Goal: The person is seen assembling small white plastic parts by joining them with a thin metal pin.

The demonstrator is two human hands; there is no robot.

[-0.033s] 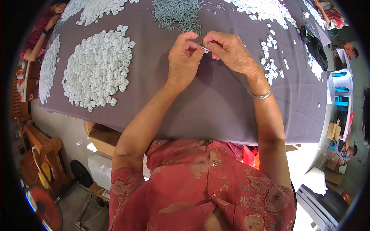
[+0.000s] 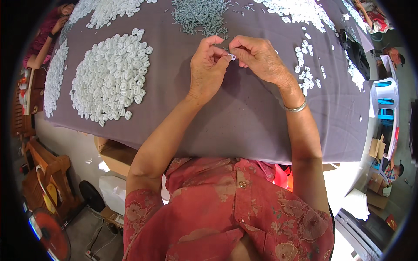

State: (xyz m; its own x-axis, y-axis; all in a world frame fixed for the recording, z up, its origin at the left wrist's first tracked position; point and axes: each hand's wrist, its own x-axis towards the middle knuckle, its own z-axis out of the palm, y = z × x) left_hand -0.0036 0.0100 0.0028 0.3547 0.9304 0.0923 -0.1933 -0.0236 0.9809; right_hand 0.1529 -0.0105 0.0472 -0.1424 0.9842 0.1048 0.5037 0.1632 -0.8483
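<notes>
My left hand (image 2: 208,71) pinches a small white plastic piece with holes (image 2: 232,56) between thumb and fingertips, above the cloth. Close against its right side, my right hand (image 2: 261,58) has thumb and forefinger pressed together. Whatever those right fingertips hold, if anything, is too small to make out. Beyond both hands lies a pile of small grey screw-like pins (image 2: 198,15). A large heap of white oval plastic pieces (image 2: 111,78) spreads to the left of my left hand. Several loose white pieces (image 2: 307,78) lie to the right of my right wrist.
A grey-brown cloth (image 2: 174,130) covers the table. More white pieces (image 2: 300,13) are heaped at the far right, near a black bag (image 2: 358,54). Another person's arm (image 2: 43,48) rests at the far left. A cardboard box (image 2: 114,156) stands below the table's left front edge.
</notes>
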